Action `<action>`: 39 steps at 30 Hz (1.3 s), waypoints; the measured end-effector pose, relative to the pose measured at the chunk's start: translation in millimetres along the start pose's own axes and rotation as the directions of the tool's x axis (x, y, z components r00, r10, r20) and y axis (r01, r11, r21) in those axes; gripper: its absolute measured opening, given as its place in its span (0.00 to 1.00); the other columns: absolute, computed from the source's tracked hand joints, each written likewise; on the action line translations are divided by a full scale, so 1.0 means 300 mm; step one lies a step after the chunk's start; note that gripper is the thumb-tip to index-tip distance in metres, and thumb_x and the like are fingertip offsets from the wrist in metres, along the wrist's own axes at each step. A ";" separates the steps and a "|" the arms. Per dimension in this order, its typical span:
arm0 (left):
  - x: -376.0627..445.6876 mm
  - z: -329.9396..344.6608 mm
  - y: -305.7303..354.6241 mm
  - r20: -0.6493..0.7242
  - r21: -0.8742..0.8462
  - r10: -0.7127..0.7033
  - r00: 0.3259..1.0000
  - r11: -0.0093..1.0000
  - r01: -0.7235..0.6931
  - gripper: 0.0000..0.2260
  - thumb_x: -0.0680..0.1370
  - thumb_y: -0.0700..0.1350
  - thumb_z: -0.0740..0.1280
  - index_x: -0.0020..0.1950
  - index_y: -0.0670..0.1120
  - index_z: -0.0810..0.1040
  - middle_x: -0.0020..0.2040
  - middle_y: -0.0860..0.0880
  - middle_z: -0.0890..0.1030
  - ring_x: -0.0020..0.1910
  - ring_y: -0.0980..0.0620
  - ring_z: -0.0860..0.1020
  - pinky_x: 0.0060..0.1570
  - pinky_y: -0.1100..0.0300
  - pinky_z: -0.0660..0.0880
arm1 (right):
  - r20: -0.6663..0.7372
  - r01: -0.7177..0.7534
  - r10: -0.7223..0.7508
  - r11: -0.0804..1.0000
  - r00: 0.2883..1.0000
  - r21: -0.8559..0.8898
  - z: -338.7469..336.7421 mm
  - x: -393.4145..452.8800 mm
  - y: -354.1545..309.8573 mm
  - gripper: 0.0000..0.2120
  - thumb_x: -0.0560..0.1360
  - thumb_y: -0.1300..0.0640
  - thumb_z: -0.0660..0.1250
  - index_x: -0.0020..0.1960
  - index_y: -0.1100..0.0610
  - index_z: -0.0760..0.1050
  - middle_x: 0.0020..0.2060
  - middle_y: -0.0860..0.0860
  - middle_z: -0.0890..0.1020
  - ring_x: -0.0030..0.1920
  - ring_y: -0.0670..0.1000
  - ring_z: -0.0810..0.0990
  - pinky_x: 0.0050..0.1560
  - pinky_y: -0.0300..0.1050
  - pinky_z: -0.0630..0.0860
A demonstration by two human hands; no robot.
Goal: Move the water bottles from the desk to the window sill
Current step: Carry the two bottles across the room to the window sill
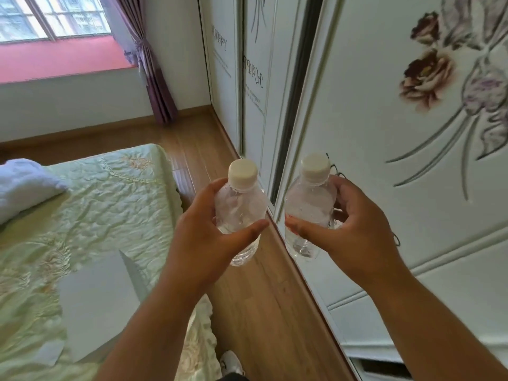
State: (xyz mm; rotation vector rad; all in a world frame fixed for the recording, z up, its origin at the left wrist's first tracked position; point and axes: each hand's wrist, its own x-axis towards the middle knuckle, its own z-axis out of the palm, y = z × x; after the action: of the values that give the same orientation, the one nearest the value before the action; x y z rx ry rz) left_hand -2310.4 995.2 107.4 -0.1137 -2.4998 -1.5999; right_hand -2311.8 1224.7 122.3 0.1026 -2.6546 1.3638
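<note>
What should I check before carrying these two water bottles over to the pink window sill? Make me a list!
1. Left hand grips the clear plastic bottle on the left: ok.
2. Right hand grips the clear plastic bottle on the right: ok.
3. White screw caps on both bottles: ok; tightness: cannot tell.
4. Wooden floor strip between the green quilted bed and the white flowered wardrobe free of obstacles: ok, as far as visible.
5. Bare space on the pink window sill: ok.

clear glossy plastic bottles (239, 213), crinkled cloth bedspread (110, 204), wooden floor (264, 298)
</note>
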 end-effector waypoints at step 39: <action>0.962 0.062 -0.147 -0.354 0.035 -0.182 0.917 0.978 0.207 0.35 0.65 0.57 0.81 0.70 0.56 0.74 0.60 0.61 0.82 0.59 0.63 0.81 0.59 0.60 0.80 | 0.304 0.164 -0.214 0.970 0.928 0.181 0.258 1.267 0.143 0.39 0.63 0.34 0.75 0.70 0.44 0.71 0.59 0.37 0.79 0.56 0.34 0.77 0.48 0.18 0.69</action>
State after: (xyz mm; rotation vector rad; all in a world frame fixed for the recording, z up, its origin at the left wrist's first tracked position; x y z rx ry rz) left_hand -2602.7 985.4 113.5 0.4076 -2.3408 -1.4418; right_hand -2700.3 1190.7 107.6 0.6372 -2.6917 1.6000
